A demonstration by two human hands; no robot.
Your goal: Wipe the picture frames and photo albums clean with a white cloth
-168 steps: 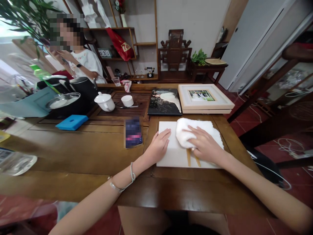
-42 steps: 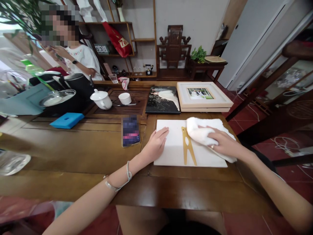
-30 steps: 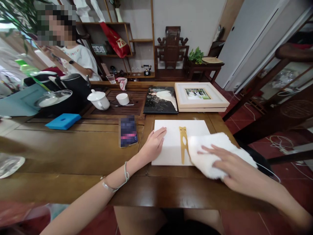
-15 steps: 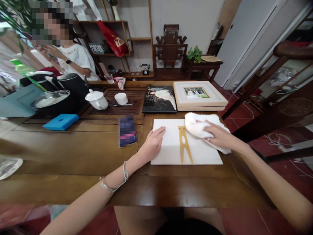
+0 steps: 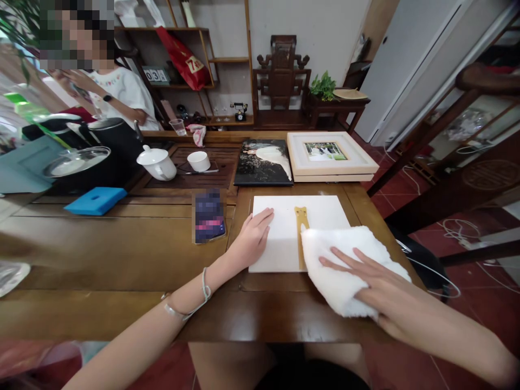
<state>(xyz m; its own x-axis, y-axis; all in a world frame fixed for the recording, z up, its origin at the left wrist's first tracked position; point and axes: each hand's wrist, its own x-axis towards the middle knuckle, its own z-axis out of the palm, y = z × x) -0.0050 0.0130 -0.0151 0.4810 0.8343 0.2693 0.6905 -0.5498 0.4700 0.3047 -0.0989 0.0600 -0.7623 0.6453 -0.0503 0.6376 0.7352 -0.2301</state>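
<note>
A white rectangular board [image 5: 280, 238] lies on the wooden table, bearing a flat gold cat-shaped piece [image 5: 301, 219] with long legs. Much of the gold piece's lower right side is hidden. My left hand [image 5: 255, 235] rests on the board's left part, fingers extended and flat. Over the board's right part and past its front edge spreads a white towel [image 5: 345, 244]. My right hand [image 5: 357, 273] presses on this towel with fingers spread, its thumb side tucked against a fold.
Behind the board lie a black photo panel [image 5: 263, 162] and stacked picture frames [image 5: 357, 157]. A phone [image 5: 210, 215] is to the left, then a blue block [image 5: 96, 201]. A lidded white cup [image 5: 157, 164] and a small bowl [image 5: 199, 161] stand farther back. Another person [image 5: 125, 100] is beyond the table.
My right hand has drawn the towel from the board's upper right toward me, covering the lower right corner and part of the gold piece. My left hand keeps its place.
</note>
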